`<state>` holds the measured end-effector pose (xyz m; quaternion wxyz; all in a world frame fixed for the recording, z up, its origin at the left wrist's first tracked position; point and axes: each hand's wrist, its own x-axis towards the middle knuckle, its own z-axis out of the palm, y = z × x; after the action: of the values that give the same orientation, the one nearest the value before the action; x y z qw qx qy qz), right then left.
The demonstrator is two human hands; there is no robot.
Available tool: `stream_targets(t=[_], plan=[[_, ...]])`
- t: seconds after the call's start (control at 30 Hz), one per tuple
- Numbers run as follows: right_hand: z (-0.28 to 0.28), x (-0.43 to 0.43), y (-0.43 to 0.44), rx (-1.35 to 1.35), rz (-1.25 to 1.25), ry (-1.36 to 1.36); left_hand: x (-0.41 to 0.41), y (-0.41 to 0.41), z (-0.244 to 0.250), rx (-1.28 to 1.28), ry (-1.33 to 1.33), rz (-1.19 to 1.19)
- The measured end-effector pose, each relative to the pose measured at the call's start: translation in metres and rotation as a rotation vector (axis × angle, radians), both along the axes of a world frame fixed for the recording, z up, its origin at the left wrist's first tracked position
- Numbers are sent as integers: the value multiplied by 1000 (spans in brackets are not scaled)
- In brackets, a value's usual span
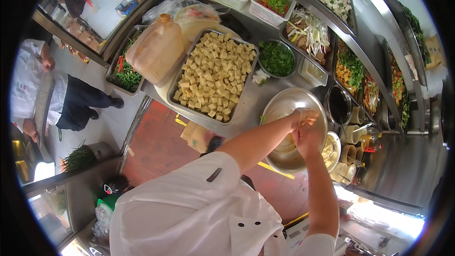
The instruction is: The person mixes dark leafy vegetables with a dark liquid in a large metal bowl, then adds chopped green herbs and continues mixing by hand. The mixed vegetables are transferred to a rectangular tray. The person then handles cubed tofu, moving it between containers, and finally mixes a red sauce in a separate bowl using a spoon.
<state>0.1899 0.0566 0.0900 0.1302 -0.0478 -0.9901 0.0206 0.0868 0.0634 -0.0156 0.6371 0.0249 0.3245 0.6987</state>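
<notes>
Both of my hands meet over a wide stainless-steel mixing bowl (280,110) at the counter's near right. My left hand (306,116) reaches across, its fingers pointing to the bowl's right side. Touching it, my right hand (305,138) has its fingers curled in. Whether anything is held between them is hidden. Wet smears coat the inside of the bowl, and a scrap of green leaf clings to its left rim. Against the bowl's right side is a white bowl of pale yellow, crumbly or pasty food (331,151).
A deep steel tray of tofu-like cubes (215,74) lies left, beside a large plastic jug (156,49). Chopped green herbs (276,58) fill a round steel bowl behind. Seasoning pots (350,153) stand right, below a steel shelf (359,46). A co-worker (46,78) holds a long tray-like object.
</notes>
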Motion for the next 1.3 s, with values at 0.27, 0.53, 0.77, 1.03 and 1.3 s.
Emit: stream_targets(t=[0.27, 0.53, 0.77, 1.03, 1.3], plan=[[-13, 6, -4, -127, 30, -39, 1, 8, -8, -330, 58, 190], [-28, 24, 9, -143, 60, 98, -5, -30, 42, -589, 312, 72], [-29, 51, 26, -390, 175, 53, 36, 16, -31, -468, 47, 644], [-51, 105, 57, -613, -286, -164, 88, -14, 5, -163, -103, 710], [-50, 133, 72, -682, -102, -24, 109, -11, 44, -168, -11, 752]])
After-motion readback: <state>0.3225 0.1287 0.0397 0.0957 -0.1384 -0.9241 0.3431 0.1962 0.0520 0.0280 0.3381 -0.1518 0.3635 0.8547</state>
